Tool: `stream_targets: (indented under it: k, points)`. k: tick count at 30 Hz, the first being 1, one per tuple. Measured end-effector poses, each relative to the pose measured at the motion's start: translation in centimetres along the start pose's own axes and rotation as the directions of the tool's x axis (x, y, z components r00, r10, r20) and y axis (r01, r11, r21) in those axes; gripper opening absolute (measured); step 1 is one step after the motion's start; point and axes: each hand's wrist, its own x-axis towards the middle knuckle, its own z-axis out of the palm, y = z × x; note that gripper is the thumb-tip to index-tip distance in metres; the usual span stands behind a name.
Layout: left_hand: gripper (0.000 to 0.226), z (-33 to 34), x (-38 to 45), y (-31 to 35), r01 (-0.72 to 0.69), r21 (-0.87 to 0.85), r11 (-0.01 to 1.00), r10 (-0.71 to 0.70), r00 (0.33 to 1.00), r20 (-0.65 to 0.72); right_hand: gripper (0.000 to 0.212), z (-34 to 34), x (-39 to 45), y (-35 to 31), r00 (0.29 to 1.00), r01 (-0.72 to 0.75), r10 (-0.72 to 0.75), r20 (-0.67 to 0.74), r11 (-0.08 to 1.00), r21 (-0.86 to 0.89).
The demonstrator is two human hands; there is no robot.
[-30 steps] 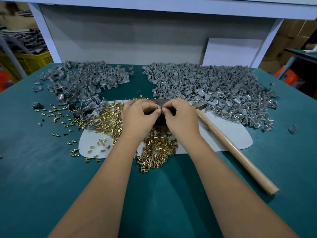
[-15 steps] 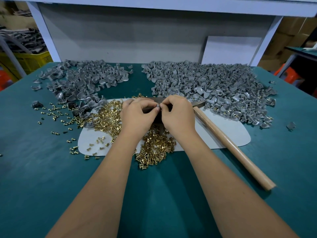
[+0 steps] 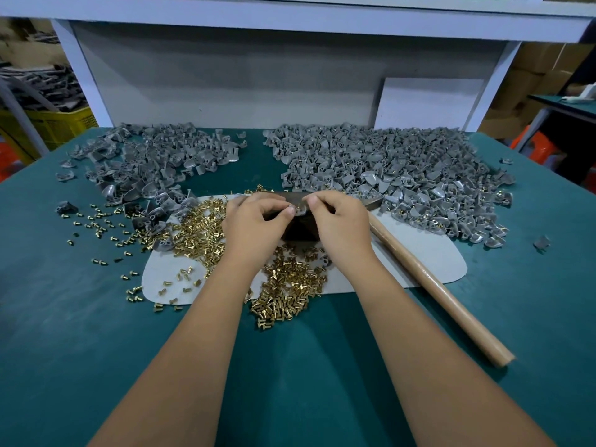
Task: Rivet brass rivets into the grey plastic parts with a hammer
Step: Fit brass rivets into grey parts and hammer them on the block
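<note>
1. Brass rivets (image 3: 290,285) are heaped on the white mat (image 3: 429,253) and scattered over the teal table (image 3: 64,317), as they were a second ago.
2. Little change from the earlier frames is seen: both hands are kept together above the dark block (image 3: 298,229), and only a slight shift of the whole view is noted.
3. A small grey plastic part (image 3: 298,210) is pinched between the curled fingertips of the left hand (image 3: 254,227) and the right hand (image 3: 342,227); its shape is mostly hidden by them.
4. Whether a rivet is held there cannot be told.
5. The hammer (image 3: 435,285) is left lying on the mat to the right, untouched; its head is partly covered by the right hand.
6. Grey parts are piled in a left heap (image 3: 145,166) and a right heap (image 3: 403,175) at the far side of the table.
</note>
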Motion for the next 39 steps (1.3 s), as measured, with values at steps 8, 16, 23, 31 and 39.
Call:
stream_targets:
  k: [8, 16, 23, 31, 39]
  points:
    - [0.008, -0.1, 0.1, 0.0, 0.021, -0.082, 0.996, -0.018, 0.999, 0.029, 0.021, -0.1, 0.0, -0.3, 0.996, -0.086, 0.089, -0.011, 0.984, 0.153]
    - [0.009, -0.1, -0.1, 0.3, 0.0, 0.003, 1.0, 0.0, 1.0, -0.008, 0.016, -0.3, 0.1, -0.3, 0.999, 0.015, -0.018, -0.031, 0.996, -0.087]
    - [0.004, 0.0, -0.1, 0.3, 0.025, 0.01, 1.0, -0.024, 0.999, -0.02, 0.042, -6.8, -1.7, 0.8, 0.954, -0.251, 0.27, -0.13, 0.482, -0.839]
    - [0.005, 0.3, -0.4, 0.0, 0.009, 0.133, 0.991, -0.002, 0.999, -0.047, 0.025, -7.0, -2.4, 0.2, 0.955, -0.234, 0.281, -0.093, 0.526, -0.817]
    - [0.007, 0.8, -0.4, 0.0, 0.039, 0.174, 0.984, -0.027, 0.997, -0.072, 0.046, -8.0, -3.0, -1.8, 0.996, -0.068, 0.01, -0.086, 0.711, -0.7]
